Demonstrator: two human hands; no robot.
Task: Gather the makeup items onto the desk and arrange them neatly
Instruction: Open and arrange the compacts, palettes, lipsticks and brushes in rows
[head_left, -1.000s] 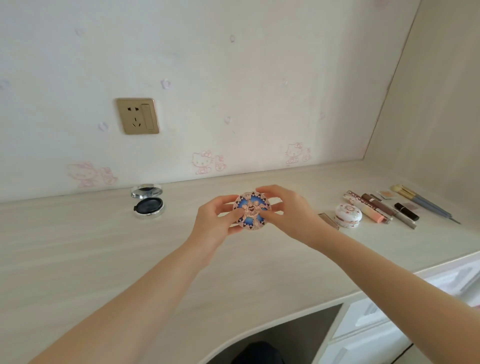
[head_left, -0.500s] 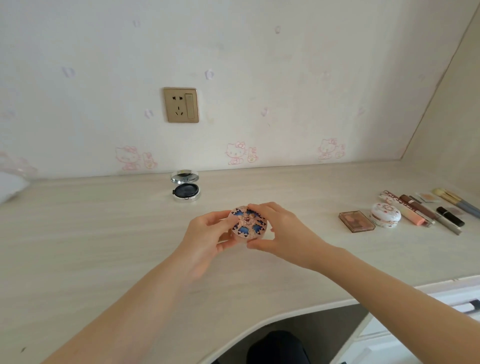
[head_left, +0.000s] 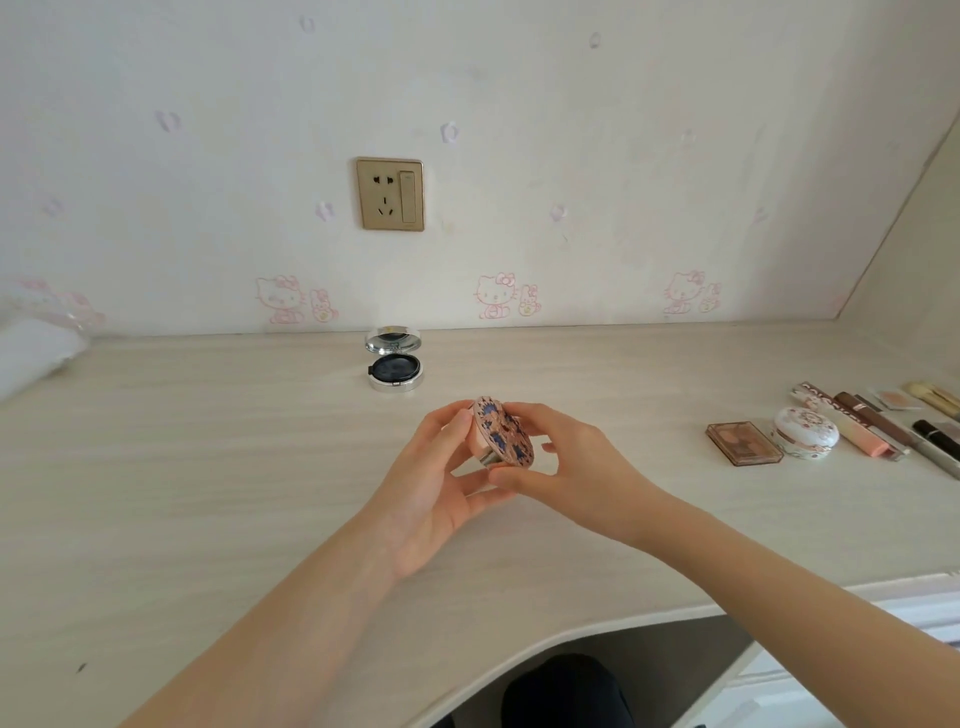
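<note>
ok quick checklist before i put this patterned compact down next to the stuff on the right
1. Grip: ok. Left hand and right hand both hold the patterned compact above the desk.
2. Compact lid closed: cannot tell; it is tilted.
3. Landing spot: ok. Bare desk shows left of the eyeshadow palette.
4. Everything gathered: not ok. The silver compact lies open near the wall, apart from the group.
5. Row of tubes tidy: cannot tell; it runs past the frame edge.
</note>
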